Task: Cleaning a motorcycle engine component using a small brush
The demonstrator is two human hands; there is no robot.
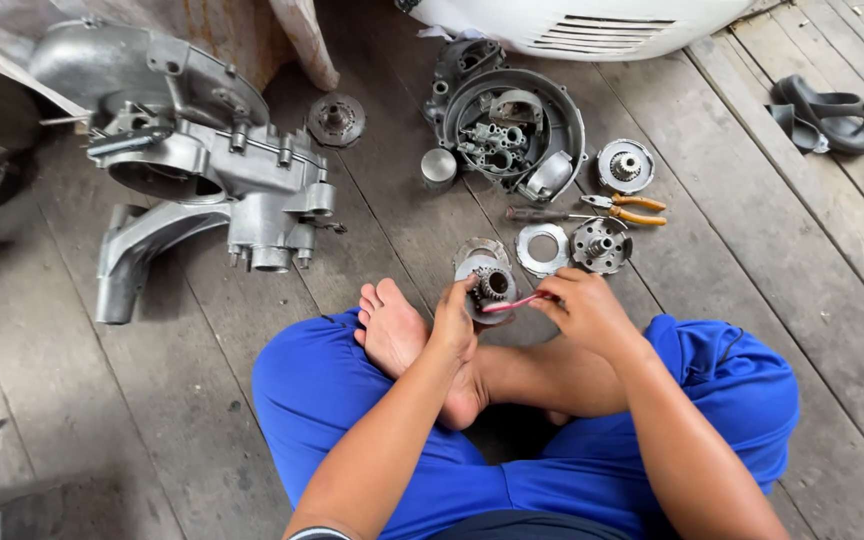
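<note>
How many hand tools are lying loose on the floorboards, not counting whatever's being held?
2. The orange-handled pliers lie right of the round engine cover, and a dark-handled screwdriver lies just left of the pliers. Others may be hidden among the parts or out of frame.

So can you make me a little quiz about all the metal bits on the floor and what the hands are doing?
1. True or false: the left hand holds a round metal gear part.
2. Which tool lies on the wooden floor beside the small toothed disc?
A. hammer
B. orange-handled pliers
C. saw
3. Fill in: the right hand holds a thin ___ coloured tool against the gear part.

Key:
1. True
2. B
3. Red
</note>
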